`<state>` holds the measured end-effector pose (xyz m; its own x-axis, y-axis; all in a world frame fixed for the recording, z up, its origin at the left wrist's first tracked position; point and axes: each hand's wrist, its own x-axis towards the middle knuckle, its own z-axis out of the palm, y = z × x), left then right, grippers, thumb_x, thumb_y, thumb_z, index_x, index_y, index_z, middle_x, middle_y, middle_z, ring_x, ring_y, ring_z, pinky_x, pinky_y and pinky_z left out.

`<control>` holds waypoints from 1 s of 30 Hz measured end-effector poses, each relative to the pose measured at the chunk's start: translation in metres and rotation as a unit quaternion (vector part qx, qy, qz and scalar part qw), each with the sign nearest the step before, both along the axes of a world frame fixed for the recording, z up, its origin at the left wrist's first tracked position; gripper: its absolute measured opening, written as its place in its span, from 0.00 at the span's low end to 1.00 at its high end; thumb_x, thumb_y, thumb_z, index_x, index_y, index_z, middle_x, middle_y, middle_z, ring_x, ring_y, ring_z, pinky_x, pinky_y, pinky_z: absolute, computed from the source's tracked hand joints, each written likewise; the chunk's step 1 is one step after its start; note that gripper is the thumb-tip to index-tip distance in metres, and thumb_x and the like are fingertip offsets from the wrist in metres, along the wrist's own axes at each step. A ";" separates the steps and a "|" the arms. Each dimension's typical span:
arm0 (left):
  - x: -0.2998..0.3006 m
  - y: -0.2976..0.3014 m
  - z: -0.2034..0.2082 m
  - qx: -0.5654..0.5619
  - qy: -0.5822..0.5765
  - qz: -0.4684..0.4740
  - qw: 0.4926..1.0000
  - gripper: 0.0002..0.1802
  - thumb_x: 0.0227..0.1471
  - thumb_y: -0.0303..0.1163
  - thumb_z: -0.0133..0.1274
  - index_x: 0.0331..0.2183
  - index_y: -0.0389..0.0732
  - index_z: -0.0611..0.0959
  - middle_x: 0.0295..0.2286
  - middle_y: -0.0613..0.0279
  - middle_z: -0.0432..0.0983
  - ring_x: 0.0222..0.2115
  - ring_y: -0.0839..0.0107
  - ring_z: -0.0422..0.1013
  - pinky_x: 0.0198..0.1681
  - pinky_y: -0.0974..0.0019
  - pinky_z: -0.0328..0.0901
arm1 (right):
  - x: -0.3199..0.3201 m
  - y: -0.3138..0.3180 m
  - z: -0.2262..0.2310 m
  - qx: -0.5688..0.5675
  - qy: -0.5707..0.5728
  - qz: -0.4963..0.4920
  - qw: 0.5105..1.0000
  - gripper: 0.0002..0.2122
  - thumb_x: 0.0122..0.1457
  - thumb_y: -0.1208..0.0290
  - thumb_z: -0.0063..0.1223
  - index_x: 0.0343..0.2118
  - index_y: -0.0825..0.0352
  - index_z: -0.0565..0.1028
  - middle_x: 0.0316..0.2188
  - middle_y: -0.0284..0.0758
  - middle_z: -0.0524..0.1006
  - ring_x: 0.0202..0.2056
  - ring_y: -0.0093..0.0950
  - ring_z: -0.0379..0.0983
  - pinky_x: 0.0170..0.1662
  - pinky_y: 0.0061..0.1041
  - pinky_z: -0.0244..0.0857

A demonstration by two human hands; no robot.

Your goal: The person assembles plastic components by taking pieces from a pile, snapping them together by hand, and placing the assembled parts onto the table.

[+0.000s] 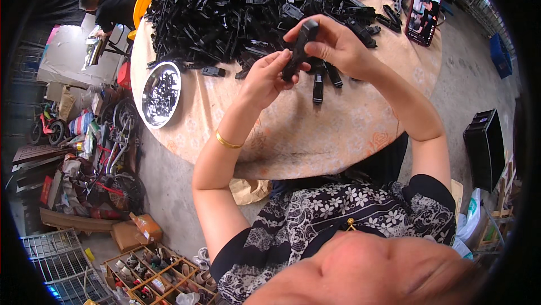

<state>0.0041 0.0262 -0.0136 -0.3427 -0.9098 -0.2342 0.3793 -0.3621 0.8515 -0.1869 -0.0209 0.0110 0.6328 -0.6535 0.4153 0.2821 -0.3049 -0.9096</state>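
Both my hands are raised over the near side of the pile, on one long black plastic piece. My left hand pinches its lower end between thumb and fingers. My right hand curls round the upper part, thumb pressed to its side. The exact kind of piece does not show. Behind the hands, a big heap of similar black plastic pieces covers the far half of the round table. A few loose ones, such as a black piece, lie just below my hands.
At the table's left edge sits a metal dish of small shiny parts. A phone stands upright at the far right. Another person is beyond a yellow chair. A black box stands right; a shoe rack is lower left.
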 end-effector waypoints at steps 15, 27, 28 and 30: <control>0.006 -0.004 -0.002 0.069 0.017 0.062 0.995 0.13 0.55 0.37 0.47 0.37 0.37 0.76 0.24 0.61 0.74 0.19 0.76 0.70 0.18 0.77 0.63 | -0.007 -0.003 -0.002 -0.367 0.255 -0.147 0.882 0.12 0.41 0.72 0.58 0.31 0.69 0.72 0.28 0.37 0.74 0.33 0.32 0.71 0.36 0.21 0.65; 0.002 -0.006 -0.009 -0.030 -0.048 0.109 0.992 0.14 0.56 0.34 0.45 0.39 0.33 0.74 0.28 0.60 0.75 0.21 0.74 0.71 0.21 0.77 0.65 | 0.002 0.001 -0.007 0.058 0.139 -0.061 0.987 0.08 0.53 0.71 0.55 0.33 0.69 0.72 0.22 0.30 0.75 0.24 0.16 0.72 0.27 0.15 0.67; 0.001 -0.005 -0.009 -0.030 -0.048 0.109 0.992 0.14 0.56 0.34 0.45 0.39 0.33 0.74 0.28 0.60 0.75 0.21 0.74 0.71 0.21 0.77 0.65 | 0.004 -0.003 -0.012 0.093 0.126 -0.063 0.986 0.08 0.54 0.70 0.54 0.33 0.69 0.72 0.23 0.30 0.75 0.24 0.16 0.72 0.27 0.15 0.67; -0.001 -0.003 -0.008 -0.089 -0.089 0.120 0.985 0.14 0.57 0.34 0.44 0.39 0.32 0.73 0.28 0.59 0.75 0.22 0.74 0.72 0.22 0.76 0.66 | 0.006 -0.004 -0.015 0.127 0.112 -0.064 0.983 0.08 0.54 0.70 0.54 0.33 0.69 0.72 0.23 0.30 0.75 0.24 0.17 0.72 0.27 0.15 0.67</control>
<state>0.0034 0.0228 -0.0218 -0.0809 -0.9916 -0.1005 0.2744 -0.1191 0.9542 -0.1809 -0.0248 -0.0041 0.5951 -0.7989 0.0876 0.0402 -0.0793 -0.9960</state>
